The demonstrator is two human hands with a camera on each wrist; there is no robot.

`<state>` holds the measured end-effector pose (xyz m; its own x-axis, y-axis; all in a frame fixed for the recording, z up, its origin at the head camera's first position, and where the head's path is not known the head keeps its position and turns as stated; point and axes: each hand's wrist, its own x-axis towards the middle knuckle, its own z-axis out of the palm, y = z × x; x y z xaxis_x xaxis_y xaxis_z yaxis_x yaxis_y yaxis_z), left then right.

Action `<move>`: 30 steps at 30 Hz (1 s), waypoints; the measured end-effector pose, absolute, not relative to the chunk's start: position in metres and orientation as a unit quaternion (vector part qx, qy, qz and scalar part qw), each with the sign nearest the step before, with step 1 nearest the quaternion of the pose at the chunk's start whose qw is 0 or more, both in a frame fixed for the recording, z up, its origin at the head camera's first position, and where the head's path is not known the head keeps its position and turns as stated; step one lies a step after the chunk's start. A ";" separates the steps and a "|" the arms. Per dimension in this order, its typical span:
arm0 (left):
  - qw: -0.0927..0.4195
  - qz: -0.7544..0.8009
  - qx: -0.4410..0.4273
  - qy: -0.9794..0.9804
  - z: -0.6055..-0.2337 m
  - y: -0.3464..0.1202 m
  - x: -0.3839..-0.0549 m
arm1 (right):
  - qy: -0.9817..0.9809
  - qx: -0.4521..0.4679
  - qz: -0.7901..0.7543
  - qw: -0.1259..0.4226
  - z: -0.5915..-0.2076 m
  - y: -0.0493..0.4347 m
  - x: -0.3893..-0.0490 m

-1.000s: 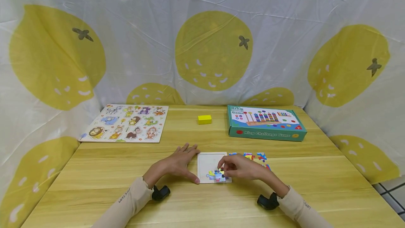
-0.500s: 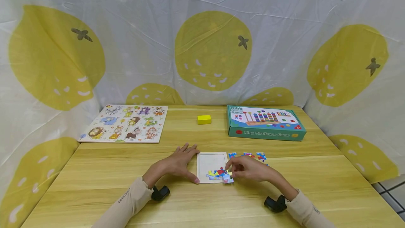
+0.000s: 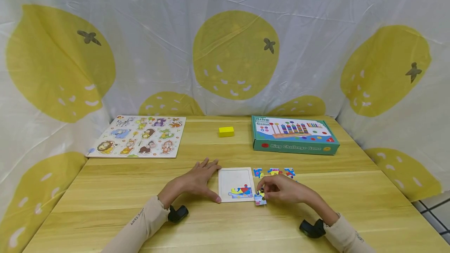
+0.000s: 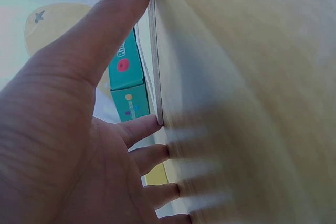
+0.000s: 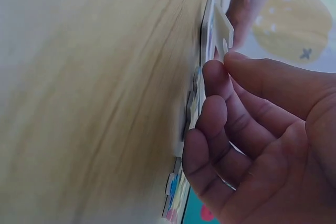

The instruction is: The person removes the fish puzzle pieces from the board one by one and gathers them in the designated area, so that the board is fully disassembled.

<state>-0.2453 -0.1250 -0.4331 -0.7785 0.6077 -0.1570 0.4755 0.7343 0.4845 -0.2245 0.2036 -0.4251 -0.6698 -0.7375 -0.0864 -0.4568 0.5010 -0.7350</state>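
Observation:
A pale square puzzle tray (image 3: 228,179) lies on the table, with joined jigsaw pieces (image 3: 242,192) in its lower right part. My left hand (image 3: 198,181) has its fingers spread, the thumb and index fingertip against the tray's left edge; the left wrist view shows the index finger (image 4: 142,129) at the tray's corner. Just right of the tray, my right hand (image 3: 286,188) pinches a jigsaw piece (image 3: 260,199) between thumb and fingers. In the right wrist view that piece (image 5: 223,29) is tilted, seen from its plain side. Part of it is hidden by the fingertips.
Loose jigsaw pieces (image 3: 290,172) lie beyond the right hand, some partly covered by it. A yellow block (image 3: 226,132) stands farther back. An animal puzzle board (image 3: 137,136) is at the back left, a green Ring Challenge Game box (image 3: 295,136) at the back right.
My right hand has carried the pinched jigsaw piece rightward, from over the joined pieces to beside the tray's right edge. The left hand has stayed in place.

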 end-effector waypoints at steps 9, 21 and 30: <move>0.155 0.216 0.295 0.918 -0.432 -0.125 -0.245 | 0.844 -0.350 -0.354 0.200 -0.426 0.212 -0.222; 0.157 0.222 0.294 0.916 -0.431 -0.124 -0.244 | 0.846 -0.344 -0.357 0.196 -0.424 0.217 -0.218; 0.152 0.218 0.298 0.917 -0.431 -0.125 -0.244 | 0.841 -0.345 -0.360 0.210 -0.429 0.225 -0.214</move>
<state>-0.2441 -0.1247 -0.4313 -0.7765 0.6122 -0.1494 0.4793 0.7276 0.4908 -0.2137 0.2246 -0.4286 -0.6738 -0.7315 -0.1040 -0.4297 0.5025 -0.7502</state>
